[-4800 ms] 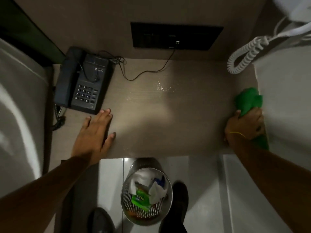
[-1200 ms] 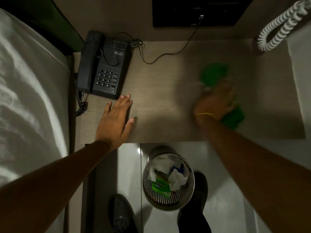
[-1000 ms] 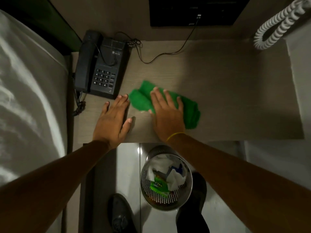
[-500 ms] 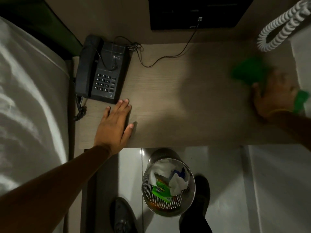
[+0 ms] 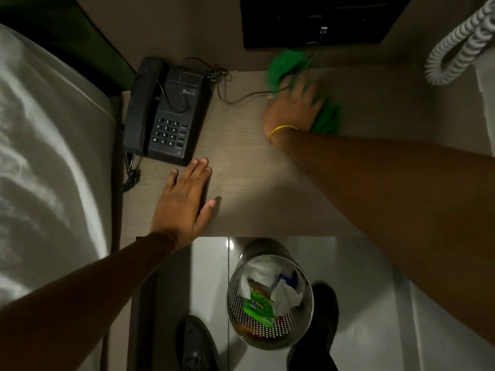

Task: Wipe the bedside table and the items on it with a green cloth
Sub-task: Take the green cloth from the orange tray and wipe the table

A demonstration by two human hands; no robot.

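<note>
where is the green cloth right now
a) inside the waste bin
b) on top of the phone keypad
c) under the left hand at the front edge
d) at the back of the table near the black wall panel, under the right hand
d: the green cloth is at the table's back edge just below the black wall panel, pressed under the blurred right hand, while the left hand lies flat and bare by the phone.

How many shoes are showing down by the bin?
2: one black shoe on the floor left of the metal bin, the other right of it, partly hidden behind its rim.
</note>
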